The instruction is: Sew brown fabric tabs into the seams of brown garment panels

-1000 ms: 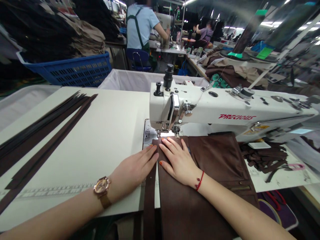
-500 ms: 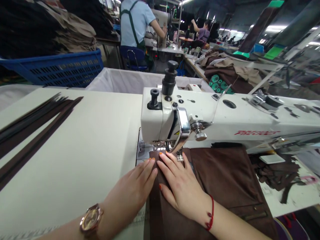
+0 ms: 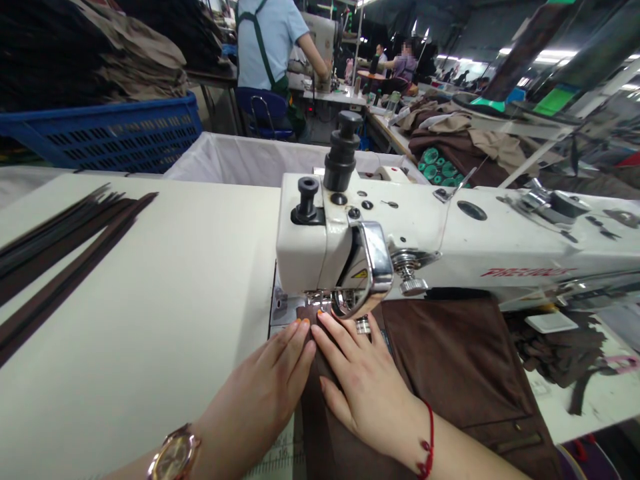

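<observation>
1. Brown panel (image 3: 453,353): lower ctr to lower R of frame, far edge under sewing machine (image 3: 310,253).
2. L hand (image 3: 263,390): flat, fingers straight & together, tips at panel's L edge.
3. R hand (image 3: 367,387): flat on panel, fingers apart.
4. Dark strips (image 3: 60,243): L side of frame.

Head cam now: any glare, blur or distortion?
Head view: bright glints on the metal guard of the sewing machine; head view, right: red lettering smeared; head view, upper right: ceiling lights washed out, surroundings stretched; head view, centre: left hand and right hand reasonably clear.
</observation>
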`<state>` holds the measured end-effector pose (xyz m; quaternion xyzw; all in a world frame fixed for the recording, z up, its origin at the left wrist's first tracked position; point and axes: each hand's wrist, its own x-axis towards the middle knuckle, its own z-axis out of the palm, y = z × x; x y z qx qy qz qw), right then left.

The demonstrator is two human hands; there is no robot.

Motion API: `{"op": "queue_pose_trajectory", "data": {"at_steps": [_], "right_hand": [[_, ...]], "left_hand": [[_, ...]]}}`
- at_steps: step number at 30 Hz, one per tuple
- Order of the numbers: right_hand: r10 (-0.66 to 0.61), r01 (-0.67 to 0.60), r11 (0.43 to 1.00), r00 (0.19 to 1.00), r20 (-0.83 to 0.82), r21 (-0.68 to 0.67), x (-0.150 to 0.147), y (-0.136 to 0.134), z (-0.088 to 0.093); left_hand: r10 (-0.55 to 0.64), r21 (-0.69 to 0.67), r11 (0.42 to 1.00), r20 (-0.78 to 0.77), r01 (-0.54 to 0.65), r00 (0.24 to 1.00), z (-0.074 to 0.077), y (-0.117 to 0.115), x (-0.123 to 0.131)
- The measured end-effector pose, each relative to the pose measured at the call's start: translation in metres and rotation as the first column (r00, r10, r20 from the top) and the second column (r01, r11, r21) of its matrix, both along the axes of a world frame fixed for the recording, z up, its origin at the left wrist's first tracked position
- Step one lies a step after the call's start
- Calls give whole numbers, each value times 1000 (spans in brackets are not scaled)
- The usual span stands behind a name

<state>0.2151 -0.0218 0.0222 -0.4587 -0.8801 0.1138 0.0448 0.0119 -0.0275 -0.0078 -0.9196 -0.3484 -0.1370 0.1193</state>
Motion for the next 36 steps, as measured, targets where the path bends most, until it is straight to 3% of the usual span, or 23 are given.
{"op": "queue_pose_trajectory", "data": {"at_steps": [36], "right_hand": [[-3, 3, 1000, 1000, 0, 5, -1, 8, -1]], "left_hand": [[-28, -111, 993, 106, 39, 994, 8, 16, 2]]}}
